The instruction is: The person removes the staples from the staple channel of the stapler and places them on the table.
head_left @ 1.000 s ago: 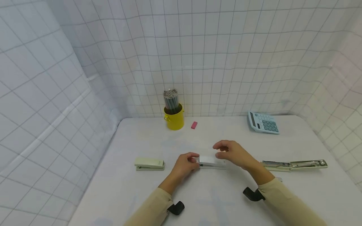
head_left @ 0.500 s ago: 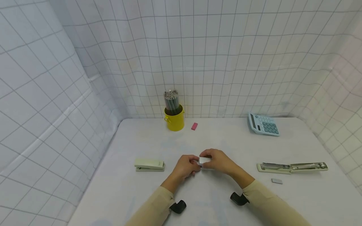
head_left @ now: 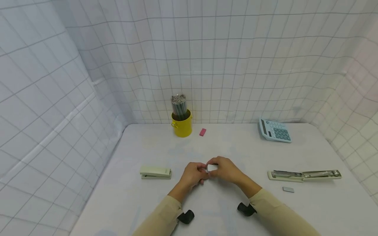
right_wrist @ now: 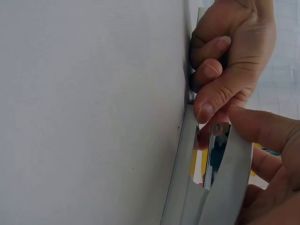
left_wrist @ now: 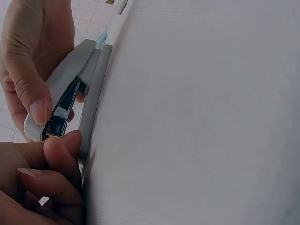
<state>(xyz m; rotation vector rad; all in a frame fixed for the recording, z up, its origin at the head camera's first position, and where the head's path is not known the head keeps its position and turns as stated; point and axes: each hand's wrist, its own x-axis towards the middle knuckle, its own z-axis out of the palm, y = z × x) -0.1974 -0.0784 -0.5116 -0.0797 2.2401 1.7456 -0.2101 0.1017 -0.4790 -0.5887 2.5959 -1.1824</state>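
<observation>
A white-grey stapler (head_left: 212,168) stands at the middle of the table between both hands. My left hand (head_left: 192,173) pinches the front end of its base with thumb and forefinger, the other fingers curled in. My right hand (head_left: 227,169) grips the top cover (left_wrist: 70,70), thumb on one side and fingers on the other, hiding most of the stapler in the head view. Both wrist views show a gap between the cover and the base (right_wrist: 180,187), with the shiny metal staple channel (right_wrist: 218,154) inside it.
A pale green closed stapler (head_left: 155,172) lies to the left. To the right are an opened pale green stapler (head_left: 304,175) and a small grey strip (head_left: 288,189). Farther back stand a yellow bucket (head_left: 182,127) of pencils, a pink eraser (head_left: 202,132) and a blue calculator (head_left: 275,130).
My right hand has come down and left from above the stapler and taken hold of its cover. The left hand has stayed at the front end.
</observation>
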